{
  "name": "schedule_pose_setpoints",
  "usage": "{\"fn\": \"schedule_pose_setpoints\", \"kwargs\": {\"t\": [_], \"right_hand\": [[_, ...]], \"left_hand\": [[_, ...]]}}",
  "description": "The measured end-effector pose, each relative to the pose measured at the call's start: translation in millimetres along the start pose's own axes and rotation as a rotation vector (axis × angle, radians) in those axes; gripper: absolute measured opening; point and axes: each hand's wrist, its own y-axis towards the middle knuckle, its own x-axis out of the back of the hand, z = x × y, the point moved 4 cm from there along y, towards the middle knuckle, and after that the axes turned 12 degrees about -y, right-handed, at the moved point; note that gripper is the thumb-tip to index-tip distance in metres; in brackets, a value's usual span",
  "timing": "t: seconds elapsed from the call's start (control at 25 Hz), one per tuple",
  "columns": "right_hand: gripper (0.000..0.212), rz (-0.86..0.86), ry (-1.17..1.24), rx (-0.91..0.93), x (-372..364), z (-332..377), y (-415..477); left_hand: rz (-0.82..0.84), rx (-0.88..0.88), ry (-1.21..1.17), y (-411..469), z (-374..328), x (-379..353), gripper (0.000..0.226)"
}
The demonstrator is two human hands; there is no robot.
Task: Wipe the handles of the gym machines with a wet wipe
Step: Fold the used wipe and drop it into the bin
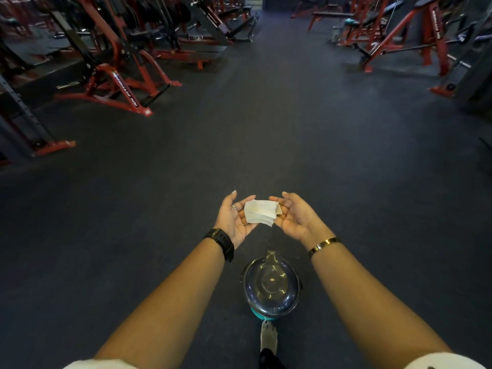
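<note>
Wet wipe (262, 212): white, folded, held near centre above the dark floor (266, 129), between both hands. Far left: red-framed gym machines (119, 83), well apart from the wipe. Left hand (235, 219), black watch (221, 242) on wrist: palm up, fingers curled under the wipe's left edge, thumb raised clear. Right hand (294, 217), gold bracelet (323, 245) on wrist: palm up, thumb and fingers holding the wipe's right edge. Below the hands, a clear bowl-like container (271, 284) on the floor. Far right: more red machines (399, 35).
</note>
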Motion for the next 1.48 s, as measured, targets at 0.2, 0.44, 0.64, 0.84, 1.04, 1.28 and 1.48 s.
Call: {"fn": "schedule_pose_setpoints", "kwargs": {"t": [0.2,0.44,0.64,0.84,1.04,1.28,1.48], "right_hand": [[0.036,-0.006,0.013,0.001,-5,-5,4],[0.035,-0.008,0.021,-0.005,-10,-6,1],[0.035,0.003,0.026,0.005,-13,-5,-4],[0.037,0.015,0.02,0.025,-15,-8,-7],[0.038,0.019,0.051,0.031,-11,-11,-7],[0.034,-0.047,0.033,-0.007,15,-29,-2],[0.024,-0.136,0.034,-0.137,44,-75,11]], "left_hand": [[0.001,0.012,-0.012,3,-4,8,0.053],[0.006,0.014,-0.031,2,-4,12,0.054],[0.017,0.006,-0.041,-3,-5,12,0.053],[0.02,0.001,-0.048,-8,-5,13,0.054],[0.032,-0.005,-0.054,-8,-1,12,0.054],[0.002,0.061,-0.045,1,25,21,0.053],[-0.113,0.184,-0.013,14,72,54,0.054]]}}
